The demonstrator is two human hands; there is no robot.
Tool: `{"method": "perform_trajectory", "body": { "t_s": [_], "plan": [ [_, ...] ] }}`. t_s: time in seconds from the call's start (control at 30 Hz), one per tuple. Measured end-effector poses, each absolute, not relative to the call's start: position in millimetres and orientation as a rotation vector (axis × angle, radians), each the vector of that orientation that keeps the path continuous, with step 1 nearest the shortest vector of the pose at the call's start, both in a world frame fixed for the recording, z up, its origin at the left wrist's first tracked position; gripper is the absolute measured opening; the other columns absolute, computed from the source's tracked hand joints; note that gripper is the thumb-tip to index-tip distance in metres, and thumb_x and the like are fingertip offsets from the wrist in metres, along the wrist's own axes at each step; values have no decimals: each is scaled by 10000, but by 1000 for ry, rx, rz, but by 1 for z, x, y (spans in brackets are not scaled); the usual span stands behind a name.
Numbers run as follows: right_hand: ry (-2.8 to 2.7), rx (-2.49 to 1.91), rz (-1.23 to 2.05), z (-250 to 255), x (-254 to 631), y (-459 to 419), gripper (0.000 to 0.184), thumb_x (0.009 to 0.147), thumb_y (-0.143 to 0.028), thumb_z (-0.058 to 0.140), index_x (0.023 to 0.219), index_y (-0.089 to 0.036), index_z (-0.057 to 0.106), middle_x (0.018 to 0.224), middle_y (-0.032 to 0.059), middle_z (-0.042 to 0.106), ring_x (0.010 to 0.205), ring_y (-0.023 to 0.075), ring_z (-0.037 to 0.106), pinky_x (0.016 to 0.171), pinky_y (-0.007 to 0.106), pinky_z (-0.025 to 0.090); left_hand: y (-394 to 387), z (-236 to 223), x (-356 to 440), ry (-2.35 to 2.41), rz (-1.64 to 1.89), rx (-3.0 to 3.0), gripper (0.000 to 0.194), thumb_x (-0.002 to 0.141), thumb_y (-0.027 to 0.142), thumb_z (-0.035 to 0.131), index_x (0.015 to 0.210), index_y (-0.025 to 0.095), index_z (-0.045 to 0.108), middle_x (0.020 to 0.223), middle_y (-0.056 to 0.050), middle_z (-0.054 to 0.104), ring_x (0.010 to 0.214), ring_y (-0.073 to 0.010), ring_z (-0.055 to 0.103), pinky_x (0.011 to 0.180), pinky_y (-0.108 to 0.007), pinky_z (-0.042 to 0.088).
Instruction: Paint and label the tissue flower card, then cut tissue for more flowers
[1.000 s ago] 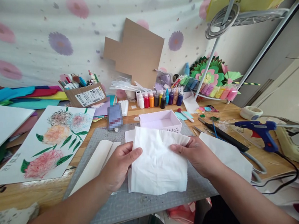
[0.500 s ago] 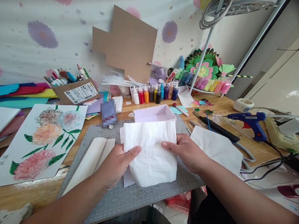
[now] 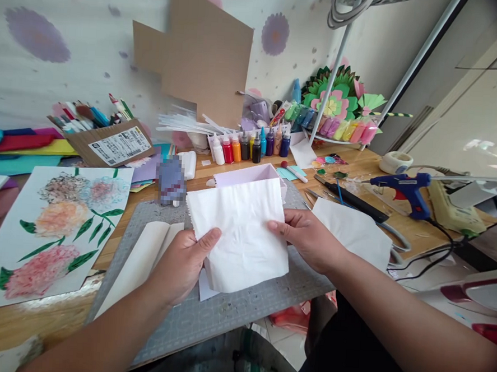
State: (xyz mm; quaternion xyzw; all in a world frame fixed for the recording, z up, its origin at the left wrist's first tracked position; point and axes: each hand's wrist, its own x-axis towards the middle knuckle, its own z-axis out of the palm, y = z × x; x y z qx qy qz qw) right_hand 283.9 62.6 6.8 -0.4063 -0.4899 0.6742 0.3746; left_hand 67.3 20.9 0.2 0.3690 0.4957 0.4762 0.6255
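A white sheet of thin, creased paper (image 3: 245, 236), like tissue paper, is held up between my two hands above the grey cutting mat (image 3: 206, 324). My left hand (image 3: 187, 258) pinches its left edge, thumb on the front face. On the right edge, my right hand (image 3: 308, 234) grips it the same way; the fingers behind the paper are hidden. Just beyond stands a pale lilac open box (image 3: 253, 176), partly covered by the paper. Below the held paper, a corner of a white sheet (image 3: 207, 288) lies on the mat. Left of it rests a folded white paper (image 3: 137, 258).
A flower painting (image 3: 64, 231) lies at left, near a cardboard box of pens and brushes (image 3: 120, 144). Paint bottles (image 3: 257, 147) line the back. At right are another white sheet (image 3: 350, 231), a blue glue gun (image 3: 404, 187) and a power strip (image 3: 453, 207) with cables.
The held paper has tilted, its right side now higher, and covers more of the lilac box. Both hands keep their grip. The whole view has shifted slightly.
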Motion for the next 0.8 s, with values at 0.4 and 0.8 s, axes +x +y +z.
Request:
{"method": "perform_trajectory", "body": {
  "t_s": [0.4,0.8],
  "plan": [
    [-1280,-1146,1680,3,292,60,261,681,-417,721,738,-167,679,734,13,685,595,126,589,571,256,462,22,-1,72,1169,1091,865,352,715,379,734,1008,186,703,920,-70,741,957,-294,656,773,-362,556],
    [-1267,-1067,1690,5,288,63,304,671,-446,728,716,-151,667,666,10,656,568,113,566,550,240,441,22,2,72,1188,1114,874,431,719,397,727,1053,131,674,959,-93,735,978,-294,648,792,-368,557]
  ]
}}
